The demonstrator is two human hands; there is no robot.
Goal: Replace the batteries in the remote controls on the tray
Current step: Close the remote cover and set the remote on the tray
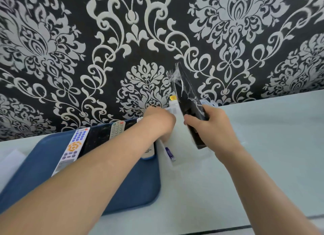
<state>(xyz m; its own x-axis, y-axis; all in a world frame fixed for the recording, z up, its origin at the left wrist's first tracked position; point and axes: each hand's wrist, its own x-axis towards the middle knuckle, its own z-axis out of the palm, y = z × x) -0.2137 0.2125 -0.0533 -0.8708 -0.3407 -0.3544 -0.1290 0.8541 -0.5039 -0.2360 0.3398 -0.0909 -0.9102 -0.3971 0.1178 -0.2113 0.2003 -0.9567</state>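
Right hand [208,126] grips a black remote [188,105] wrapped in torn clear film, tilted upright above the pale bench [263,147]. Left hand [159,122] reaches past the blue tray's [122,191] far right corner; fingers hidden, grip cannot be told. On the tray, at 10 o'clock from the left hand: a white remote with orange buttons [71,147], a grey remote [117,129]. A purple battery [170,153] lies just beside the tray.

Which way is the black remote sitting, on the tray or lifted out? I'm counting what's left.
Lifted out: the right hand holds the black remote tilted above the table, right of the blue tray.
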